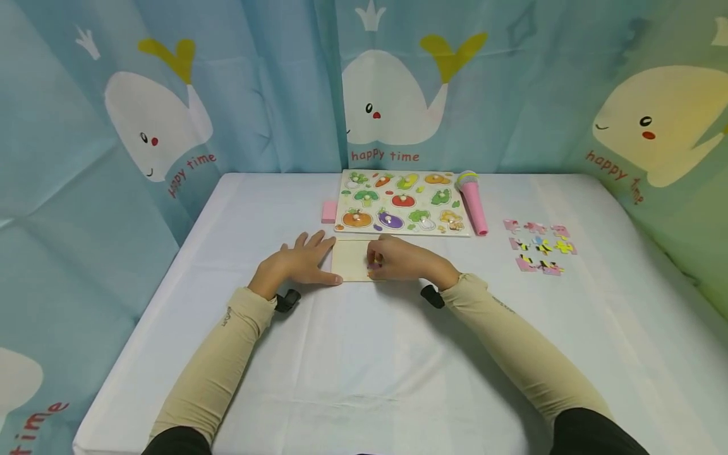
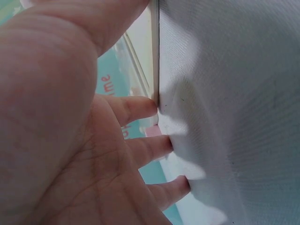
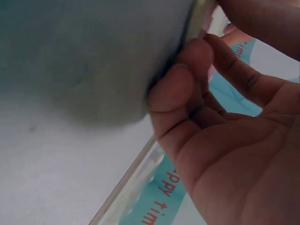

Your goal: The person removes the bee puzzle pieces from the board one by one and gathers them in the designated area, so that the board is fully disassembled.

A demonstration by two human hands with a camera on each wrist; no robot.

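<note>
A plain wooden puzzle board (image 1: 349,260) lies flat on the white table, its right part hidden under my right hand. My left hand (image 1: 307,258) has its fingers spread, with the thumb and a fingertip against the board's left side. Over the board's right side, my right hand (image 1: 400,258) has curled fingers and pinches a small jigsaw piece (image 1: 373,266), mostly covered by the fingers. In the right wrist view the curled fingers (image 3: 173,89) are at the board's edge. Several pink and yellow jigsaw pieces (image 1: 543,246) lie in rows farther right.
Behind the board lies a vegetable peg puzzle (image 1: 375,183), with a pink toy microphone (image 1: 474,205) leaning along its right side. A pink block (image 1: 329,212) sits by its left edge. A blue whale-print curtain (image 1: 284,95) hangs round the table (image 1: 341,379).
</note>
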